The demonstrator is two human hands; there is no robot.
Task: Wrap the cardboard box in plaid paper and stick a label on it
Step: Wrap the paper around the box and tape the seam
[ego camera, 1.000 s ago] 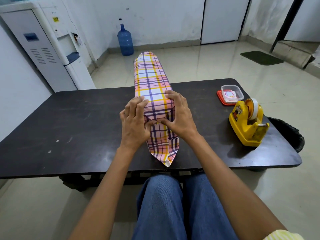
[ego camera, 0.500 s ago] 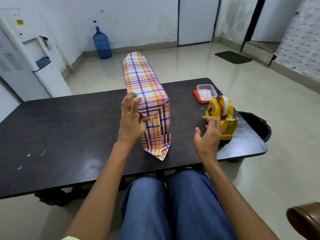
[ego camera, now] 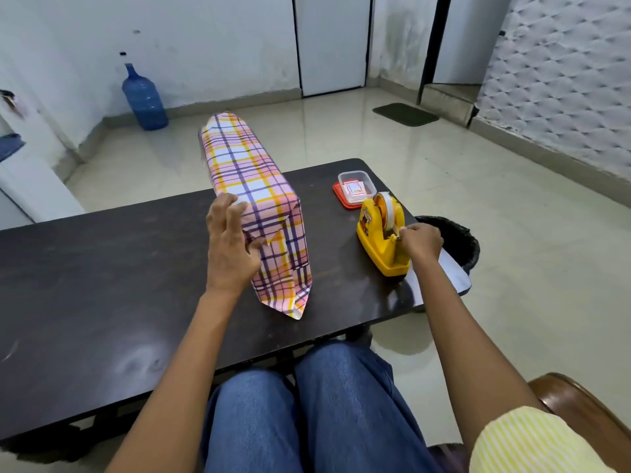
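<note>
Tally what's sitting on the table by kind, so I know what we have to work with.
Plaid-wrapped box: 1
Yellow tape dispenser: 1
Clear container on a red lid: 1
Total: 3

A dark table (ego camera: 102, 268) carried a long plaid-wrapped box (ego camera: 252, 186) near its middle, running from front to back. To the right stood a yellow tape dispenser (ego camera: 379, 240). Behind it, near the far corner, a small clear container (ego camera: 356, 179) sat on a red lid (ego camera: 338, 196).
</note>
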